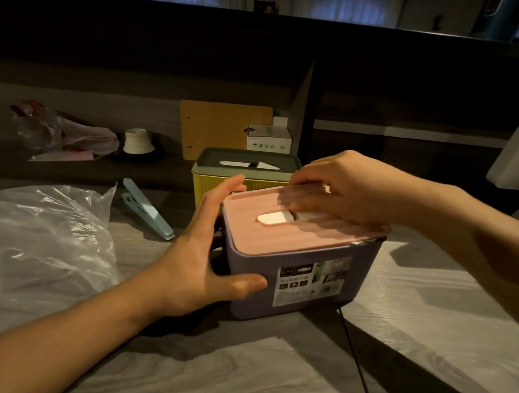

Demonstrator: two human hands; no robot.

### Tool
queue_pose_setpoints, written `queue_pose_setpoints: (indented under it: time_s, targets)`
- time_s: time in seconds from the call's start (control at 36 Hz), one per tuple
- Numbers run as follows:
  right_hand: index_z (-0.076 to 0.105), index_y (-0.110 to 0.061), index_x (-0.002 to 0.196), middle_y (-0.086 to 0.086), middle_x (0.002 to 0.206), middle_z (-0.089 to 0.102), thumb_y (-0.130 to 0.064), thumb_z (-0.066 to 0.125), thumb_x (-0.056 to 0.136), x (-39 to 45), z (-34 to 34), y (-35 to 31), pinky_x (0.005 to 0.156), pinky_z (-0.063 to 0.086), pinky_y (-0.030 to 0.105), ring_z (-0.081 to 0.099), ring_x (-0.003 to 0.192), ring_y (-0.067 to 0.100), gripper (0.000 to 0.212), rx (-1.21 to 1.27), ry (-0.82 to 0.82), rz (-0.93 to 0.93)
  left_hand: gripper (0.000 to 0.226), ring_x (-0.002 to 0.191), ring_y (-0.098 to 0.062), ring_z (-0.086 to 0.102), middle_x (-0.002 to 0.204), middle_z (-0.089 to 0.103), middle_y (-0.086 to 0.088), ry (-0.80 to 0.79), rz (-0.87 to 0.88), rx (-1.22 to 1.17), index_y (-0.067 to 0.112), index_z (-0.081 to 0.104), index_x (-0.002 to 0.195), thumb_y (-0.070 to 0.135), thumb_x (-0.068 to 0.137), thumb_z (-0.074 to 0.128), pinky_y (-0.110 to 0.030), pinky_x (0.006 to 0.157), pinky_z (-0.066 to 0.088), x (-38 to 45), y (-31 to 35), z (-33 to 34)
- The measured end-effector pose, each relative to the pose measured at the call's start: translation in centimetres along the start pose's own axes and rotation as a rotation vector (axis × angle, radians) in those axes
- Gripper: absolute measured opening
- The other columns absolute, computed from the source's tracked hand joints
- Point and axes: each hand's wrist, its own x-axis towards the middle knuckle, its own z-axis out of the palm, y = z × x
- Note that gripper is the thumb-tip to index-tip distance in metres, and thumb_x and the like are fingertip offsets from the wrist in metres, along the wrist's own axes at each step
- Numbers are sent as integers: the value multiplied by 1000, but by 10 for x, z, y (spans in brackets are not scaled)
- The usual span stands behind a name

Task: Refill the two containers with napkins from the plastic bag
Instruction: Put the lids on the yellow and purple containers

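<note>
A purple container with a pink slotted lid stands on the table in front of me. White napkin shows through the lid's slot. My left hand grips the container's left end, thumb on its front wall and fingers over the lid's corner. My right hand lies on the lid's far side, fingertips reaching down into the slot; what they hold is hidden. Behind it stands a yellow container with a dark green slotted lid. A large clear plastic bag lies to the left.
A light blue clip lies between the bag and the containers. A white sheet and a black cable lie near me. Further back are a crumpled wrapper, a small white cup, a wooden board and a small white box.
</note>
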Motion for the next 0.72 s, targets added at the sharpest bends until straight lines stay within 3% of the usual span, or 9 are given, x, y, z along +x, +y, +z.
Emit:
queue_pose_setpoints:
  time_s: [0.19, 0.28, 0.36, 0.44, 0.56, 0.64, 0.72]
  targets:
    - [59, -24, 135, -7, 122, 62, -46, 54, 95, 2, -1, 2, 73, 40, 8, 52, 96, 3, 46, -64, -15, -11, 123, 140, 13, 32, 151, 24, 38, -4, 18, -3, 56, 1, 151, 50, 60, 84, -4, 105, 32, 0, 0, 1]
    - [57, -24, 134, -6, 120, 61, -54, 50, 93, 1, -11, 1, 78, 42, 17, 54, 95, 7, 52, -163, 11, -11, 125, 144, 9, 29, 151, 26, 39, -2, 20, 11, 58, -3, 150, 50, 62, 85, -19, 116, 30, 0, -1, 0]
    - [60, -25, 129, -8, 115, 62, -69, 34, 81, 0, -18, -1, 79, 49, 21, 58, 94, 8, 70, -153, 12, -18, 126, 146, 6, 27, 153, 26, 37, -4, 32, 16, 55, -5, 152, 47, 64, 85, -30, 120, 28, -1, -2, -1]
    - [59, -25, 132, -7, 119, 62, -56, 47, 91, 1, -9, -1, 78, 44, 14, 57, 96, 5, 53, -160, -37, -39, 127, 146, 8, 25, 153, 23, 38, 5, 32, 22, 59, -7, 150, 51, 62, 85, -24, 119, 26, -1, -1, -1]
    - [57, -24, 136, -7, 124, 61, -49, 53, 94, 2, -2, 1, 74, 37, 5, 49, 99, 1, 50, -114, -39, -37, 123, 139, 17, 29, 147, 23, 47, 5, 10, 2, 62, 1, 148, 53, 59, 85, -4, 106, 32, -1, 1, 0]
    - [56, -24, 138, -8, 125, 59, -50, 53, 93, 1, 0, 0, 73, 36, 4, 45, 98, -1, 52, -112, -30, -34, 116, 142, 7, 33, 155, 23, 32, 10, 8, 6, 59, 14, 147, 74, 55, 82, -16, 111, 38, -1, 1, -1]
    - [57, -24, 137, -7, 125, 60, -52, 53, 92, 0, 3, -2, 80, 38, 10, 47, 98, 0, 53, -92, -15, -25, 105, 146, 4, 26, 157, 17, 31, 40, 12, 25, 52, 24, 145, 98, 56, 54, -31, 117, 34, 1, 2, -1]
